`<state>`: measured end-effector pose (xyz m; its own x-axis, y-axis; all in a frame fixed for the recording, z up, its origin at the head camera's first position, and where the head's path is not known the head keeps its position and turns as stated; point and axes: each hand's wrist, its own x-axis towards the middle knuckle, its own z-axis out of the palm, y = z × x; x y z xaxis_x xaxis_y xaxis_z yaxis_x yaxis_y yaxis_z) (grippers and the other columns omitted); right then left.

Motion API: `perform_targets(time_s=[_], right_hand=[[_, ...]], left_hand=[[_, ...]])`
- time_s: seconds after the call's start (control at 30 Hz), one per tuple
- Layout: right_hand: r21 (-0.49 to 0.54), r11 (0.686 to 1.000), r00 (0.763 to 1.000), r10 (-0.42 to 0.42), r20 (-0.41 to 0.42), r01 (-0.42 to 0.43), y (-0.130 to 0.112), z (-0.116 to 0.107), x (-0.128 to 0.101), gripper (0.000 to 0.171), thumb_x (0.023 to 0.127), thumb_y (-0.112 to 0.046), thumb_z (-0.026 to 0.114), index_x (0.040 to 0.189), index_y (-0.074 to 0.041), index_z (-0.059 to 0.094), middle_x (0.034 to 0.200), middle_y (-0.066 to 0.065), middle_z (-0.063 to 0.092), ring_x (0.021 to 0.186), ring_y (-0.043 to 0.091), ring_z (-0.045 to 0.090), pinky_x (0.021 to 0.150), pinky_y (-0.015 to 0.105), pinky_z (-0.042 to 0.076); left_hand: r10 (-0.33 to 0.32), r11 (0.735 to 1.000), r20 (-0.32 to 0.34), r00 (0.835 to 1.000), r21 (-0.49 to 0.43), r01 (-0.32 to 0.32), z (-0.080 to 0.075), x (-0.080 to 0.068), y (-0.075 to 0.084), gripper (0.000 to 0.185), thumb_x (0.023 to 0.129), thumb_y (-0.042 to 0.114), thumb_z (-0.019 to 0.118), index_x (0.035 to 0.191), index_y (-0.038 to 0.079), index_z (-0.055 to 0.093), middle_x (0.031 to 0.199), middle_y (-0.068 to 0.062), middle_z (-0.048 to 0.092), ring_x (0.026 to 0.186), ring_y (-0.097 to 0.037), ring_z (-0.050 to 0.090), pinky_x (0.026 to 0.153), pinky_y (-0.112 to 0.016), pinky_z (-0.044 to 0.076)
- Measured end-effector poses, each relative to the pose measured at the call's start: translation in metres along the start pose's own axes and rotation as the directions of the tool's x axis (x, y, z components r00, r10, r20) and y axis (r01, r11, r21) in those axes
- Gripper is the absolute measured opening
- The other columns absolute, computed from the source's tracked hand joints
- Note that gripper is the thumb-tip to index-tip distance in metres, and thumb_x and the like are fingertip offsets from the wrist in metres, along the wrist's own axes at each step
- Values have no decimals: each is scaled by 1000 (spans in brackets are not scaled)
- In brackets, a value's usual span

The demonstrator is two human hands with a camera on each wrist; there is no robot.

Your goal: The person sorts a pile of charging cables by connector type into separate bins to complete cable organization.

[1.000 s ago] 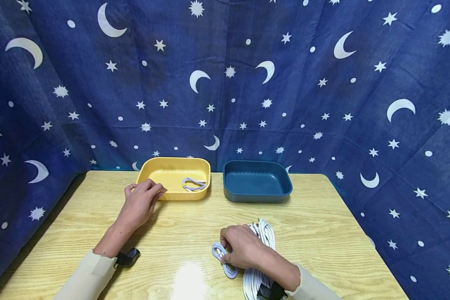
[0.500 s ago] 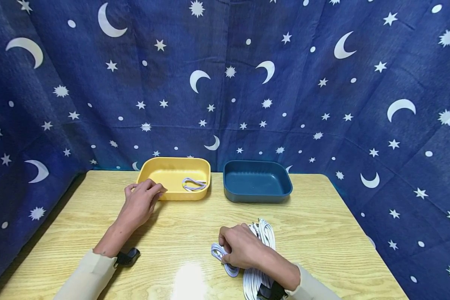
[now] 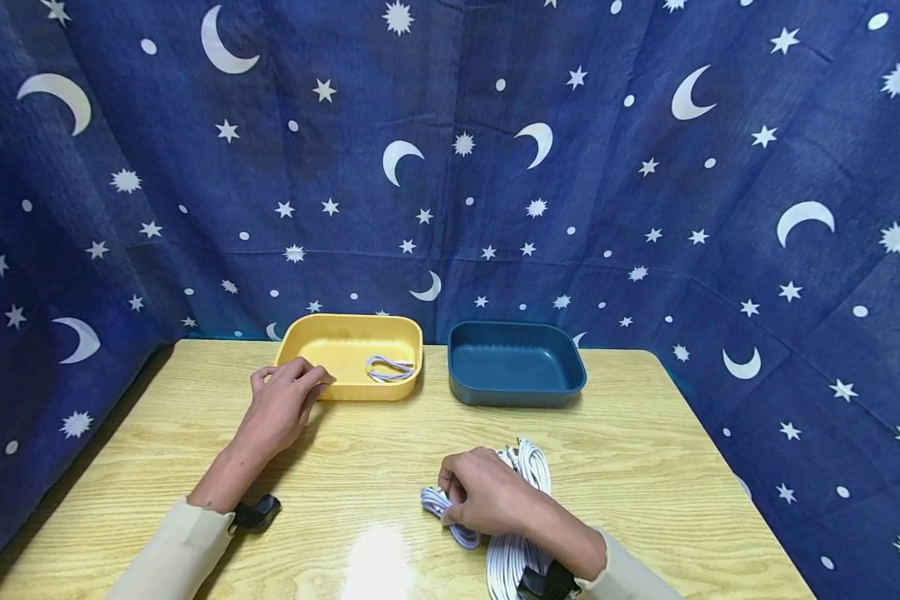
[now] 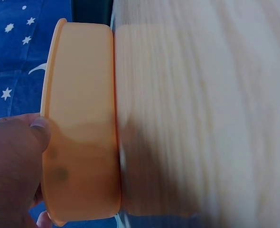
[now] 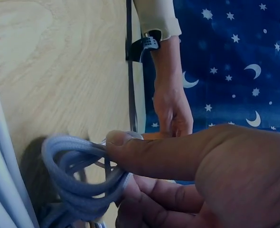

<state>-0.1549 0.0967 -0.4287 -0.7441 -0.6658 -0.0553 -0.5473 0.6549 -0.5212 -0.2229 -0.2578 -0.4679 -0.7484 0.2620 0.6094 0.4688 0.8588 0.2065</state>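
My right hand (image 3: pixel 471 494) pinches a small coiled lilac cable (image 3: pixel 437 505) on the wooden table, thumb pressed over its loops (image 5: pixel 78 180). Right beside it lies a pile of white coiled cables (image 3: pixel 525 492). My left hand (image 3: pixel 285 400) holds the near left rim of the yellow tray (image 3: pixel 348 340), thumb on its edge (image 4: pixel 38 133). Inside that tray lies one lilac coiled cable (image 3: pixel 388 368). The dark blue tray (image 3: pixel 515 362) to its right holds nothing.
The wooden table (image 3: pixel 345 467) has bare surface between the hands and at the front left. A dark blue cloth with moons and stars (image 3: pixel 450 167) hangs behind and at both sides. Both trays sit along the table's far edge.
My right hand has shifted slightly and tightened on the lilac coil, which has moved a little toward the left. The left hand has stayed on the yellow tray.
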Motion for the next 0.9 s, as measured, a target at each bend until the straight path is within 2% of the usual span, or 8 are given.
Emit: perform_targets(time_s=[0.17,0.5,0.7,0.9], right_hand=[[13,1000,1000,-13,-15,13,0,-5,2,27,82,-12,91,85,-17,65,68,-15,55,62,-3,50,63,19,47],[46,998,999,-31,-33,32,6,-12,7,27,82,-12,91,89,-18,66,73,-14,58,65,-2,52,64,20,48],[83,995,997,-42,-70,48,10,-20,10,28,81,-9,92,91,-16,67,74,-12,60,66,1,55,66,22,49],[68,996,991,-51,-121,60,11,-31,19,26,82,-8,91,92,-16,68,75,-11,60,68,2,56,65,24,50]], left_hand=[[0,1000,-4,1000,-7,0,-1,0,-1,14,100,5,71,102,18,73,94,-1,61,90,-28,63,95,-68,32],[-5,1000,-3,1000,-5,5,0,0,-2,15,100,4,71,103,19,73,95,-1,61,92,-29,64,95,-68,32],[4,1000,-7,1000,-7,-4,1,0,-2,14,100,5,72,103,19,73,95,-1,61,92,-28,64,95,-69,33],[2,1000,3,1000,-14,-2,0,0,-2,14,101,6,70,104,20,73,94,0,61,90,-26,63,96,-69,32]])
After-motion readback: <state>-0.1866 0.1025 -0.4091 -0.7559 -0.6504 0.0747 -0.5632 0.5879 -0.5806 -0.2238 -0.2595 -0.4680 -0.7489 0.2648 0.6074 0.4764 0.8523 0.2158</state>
